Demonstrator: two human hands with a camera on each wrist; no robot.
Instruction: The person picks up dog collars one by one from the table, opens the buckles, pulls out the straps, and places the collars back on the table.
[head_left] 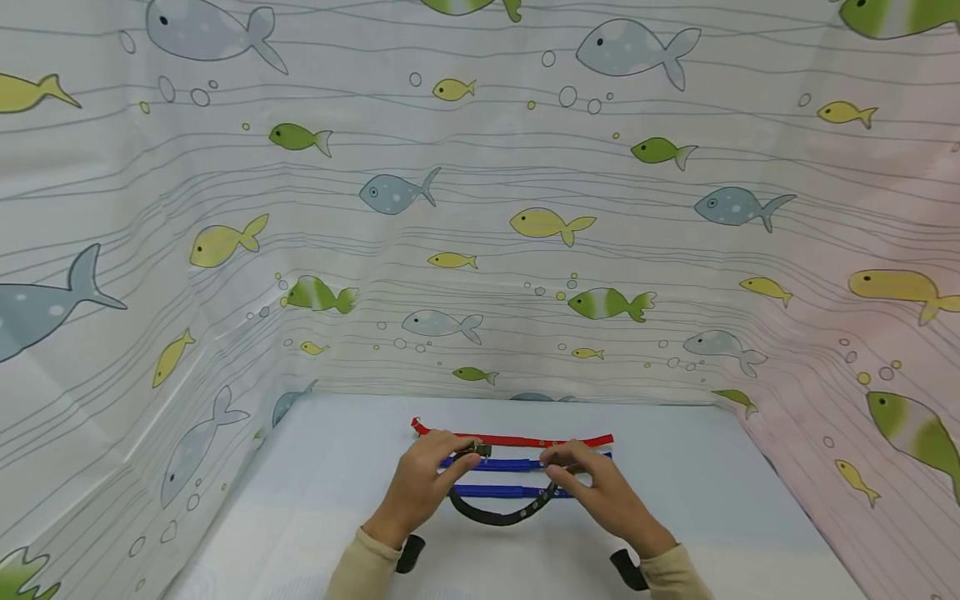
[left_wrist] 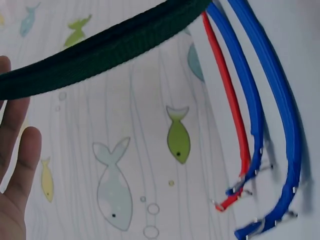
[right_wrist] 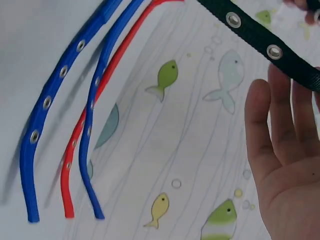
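A dark collar [head_left: 501, 518] with metal eyelets sags in a curve between my two hands. My left hand [head_left: 427, 483] pinches its buckle end, where a metal buckle [head_left: 481, 451] shows at the fingertips. The other end, with the eyelets, is held by the thumb and fingers of my right hand [head_left: 603, 496]. In the left wrist view the dark green strap [left_wrist: 107, 60] stretches away from the fingers. Two eyelets on the strap [right_wrist: 255, 37] show near the right fingers in the right wrist view.
Beyond the hands, a red collar [head_left: 517, 439] lies farthest back on the white table [head_left: 315, 467]. Two blue collars, one at the middle [head_left: 502, 465] and one nearer [head_left: 495, 492], lie parallel to it. A fish-print curtain [head_left: 495, 283] encloses the back and sides.
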